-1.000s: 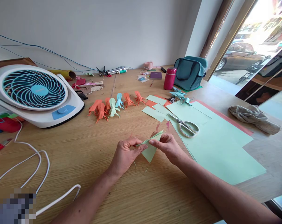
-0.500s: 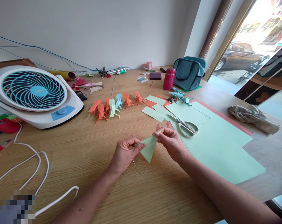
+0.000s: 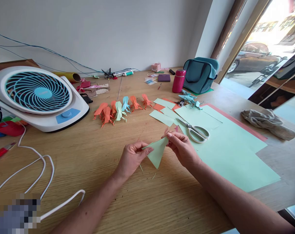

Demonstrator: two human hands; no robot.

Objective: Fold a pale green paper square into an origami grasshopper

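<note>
A pale green sheet of paper folded into a triangle [image 3: 158,154] is held up between both hands, one point hanging down. My left hand [image 3: 134,159] pinches its left corner, thumb in front and fingers behind. At the upper right corner, my right hand [image 3: 182,148] grips the paper between thumb and fingertips. White-handled scissors [image 3: 198,134] lie just beyond my right hand, on large green sheets [image 3: 235,159]. Smaller green paper pieces [image 3: 162,117] lie behind the hands. Further back stand several folded paper figures in orange [image 3: 106,115], green [image 3: 119,112] and blue [image 3: 125,104].
A white and blue fan [image 3: 74,113] stands at the left, its white cable [image 3: 52,165] looping over the table. Toward the back are a pink flask [image 3: 179,81] and a teal bag [image 3: 201,76]. A crumpled grey cloth [image 3: 268,123] lies at the right. Thin paper scraps [image 3: 141,169] lie below the hands.
The view has shifted slightly, so the background sits a little further right. Both hands keep their hold on the folded paper, whose face is tilted slightly differently.
</note>
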